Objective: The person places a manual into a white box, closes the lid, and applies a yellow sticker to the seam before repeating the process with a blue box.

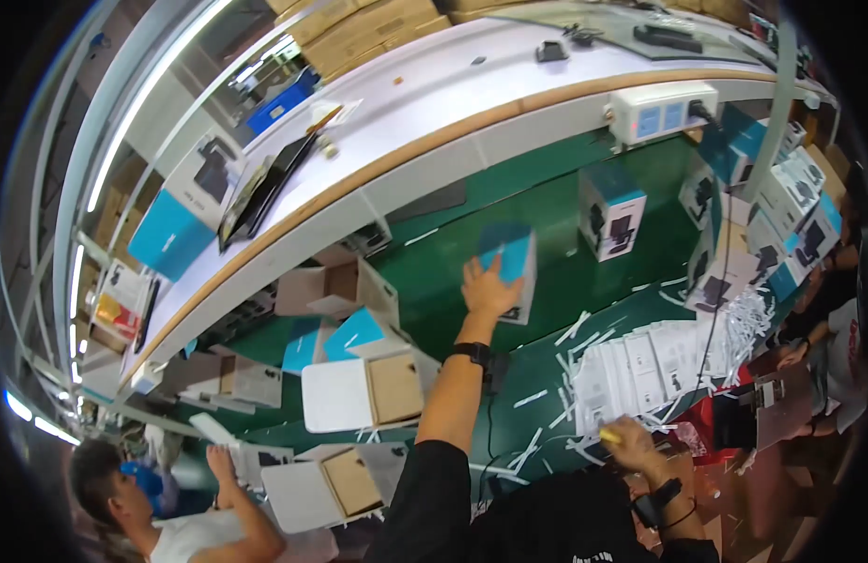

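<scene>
My left hand grips the top of an upright white carton with a blue lid, the thumb and fingers over its upper edges; the carton is slightly blurred. It stands on the green work surface. My right hand is closed around a small yellow object, mostly hidden by the fingers, so its kind does not show. Just beyond that hand lie a row of overlapping white printed sheets or booklets and loose white paper strips.
Another blue-topped carton stands farther back. Open white boxes with brown inserts lie left of my arm. A raised white shelf carries a power socket box. A person works at lower left; another person's arm is at right.
</scene>
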Motion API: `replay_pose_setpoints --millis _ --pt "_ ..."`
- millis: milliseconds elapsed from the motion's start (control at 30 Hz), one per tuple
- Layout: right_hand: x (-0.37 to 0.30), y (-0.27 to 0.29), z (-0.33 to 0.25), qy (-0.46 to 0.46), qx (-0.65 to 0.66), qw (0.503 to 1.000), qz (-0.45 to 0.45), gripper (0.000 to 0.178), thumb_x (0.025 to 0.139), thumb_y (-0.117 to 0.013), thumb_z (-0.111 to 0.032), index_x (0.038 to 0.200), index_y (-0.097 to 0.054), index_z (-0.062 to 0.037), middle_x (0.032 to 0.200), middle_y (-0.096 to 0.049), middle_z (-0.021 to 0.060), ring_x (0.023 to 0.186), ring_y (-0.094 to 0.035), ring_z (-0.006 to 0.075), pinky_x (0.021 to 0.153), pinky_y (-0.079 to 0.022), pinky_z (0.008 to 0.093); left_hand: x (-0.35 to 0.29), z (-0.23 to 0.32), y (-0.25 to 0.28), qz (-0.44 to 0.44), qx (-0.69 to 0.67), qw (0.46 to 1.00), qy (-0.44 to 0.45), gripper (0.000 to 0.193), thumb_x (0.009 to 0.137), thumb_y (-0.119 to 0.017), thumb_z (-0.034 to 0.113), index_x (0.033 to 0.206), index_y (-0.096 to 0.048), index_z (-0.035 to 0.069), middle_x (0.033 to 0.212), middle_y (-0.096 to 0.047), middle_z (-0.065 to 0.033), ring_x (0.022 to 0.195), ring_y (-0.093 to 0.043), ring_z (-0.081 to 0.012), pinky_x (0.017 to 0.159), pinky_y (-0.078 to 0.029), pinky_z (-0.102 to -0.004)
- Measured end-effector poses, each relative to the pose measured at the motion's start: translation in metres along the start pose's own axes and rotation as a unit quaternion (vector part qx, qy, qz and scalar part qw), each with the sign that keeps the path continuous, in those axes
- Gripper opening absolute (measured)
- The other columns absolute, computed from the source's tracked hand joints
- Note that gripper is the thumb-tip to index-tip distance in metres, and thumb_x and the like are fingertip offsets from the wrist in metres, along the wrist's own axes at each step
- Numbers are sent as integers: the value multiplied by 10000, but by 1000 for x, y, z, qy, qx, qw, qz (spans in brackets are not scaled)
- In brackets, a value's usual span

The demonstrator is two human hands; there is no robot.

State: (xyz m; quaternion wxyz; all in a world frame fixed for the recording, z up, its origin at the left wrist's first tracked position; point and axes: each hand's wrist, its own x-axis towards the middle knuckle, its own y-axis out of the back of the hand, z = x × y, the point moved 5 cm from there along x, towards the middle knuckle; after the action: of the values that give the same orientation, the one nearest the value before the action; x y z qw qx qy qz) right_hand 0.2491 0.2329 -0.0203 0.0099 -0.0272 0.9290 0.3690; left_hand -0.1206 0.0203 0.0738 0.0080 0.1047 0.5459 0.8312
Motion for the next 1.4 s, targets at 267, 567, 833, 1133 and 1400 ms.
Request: replay_pose_setpoints --millis 267,567,833,1133,1400 --pt "43 33 78 -97 -176 936 288 498 795 -766 -193 1239 -629 -11 1228 -618 205 1089 -634 405 917 -530 446 -236 -60 -5 -225 -294 922 115 624 868 -801 364 1321 -618 -25 1259 -681 -169 1155 -640 -208 984 -509 -346" --pt "46 -2 91 -52 -137 980 134 290 829 -729 -105 1102 -649 -47 1146 -657 171 1002 -651 419 841 -548 440 -304 -154 67 208 -427 813 338 755 885 -777 341 1437 -420 -31 1441 -501 -157 1258 -548 -296 938 -494 -403" --pt "37 51 37 -153 84 939 298 89 892 -666 -72 948 -607 -37 796 -621 129 689 -605 278 627 -471 406 -320 -166 45 142 -556 675 464 529 987 -593 310 1356 -472 -48 1340 -544 -194 1248 -577 -336 950 -523 -447" --pt "102 18 -194 202 87 968 125 205 817 -732 -95 932 -566 -60 648 -579 91 512 -602 254 487 -445 353 -310 -82 43 -50 -520 778 349 404 997 -528 318 1007 -648 -68 971 -702 -234 812 -725 -356 699 -578 -458" --pt "135 -43 -218 253 -34 950 179 251 774 -771 -185 935 -598 -101 665 -628 98 551 -643 315 522 -519 406 -287 -60 73 -89 -223 969 57 379 946 -573 317 743 -681 15 661 -638 -221 657 -647 -445 590 -517 -489"
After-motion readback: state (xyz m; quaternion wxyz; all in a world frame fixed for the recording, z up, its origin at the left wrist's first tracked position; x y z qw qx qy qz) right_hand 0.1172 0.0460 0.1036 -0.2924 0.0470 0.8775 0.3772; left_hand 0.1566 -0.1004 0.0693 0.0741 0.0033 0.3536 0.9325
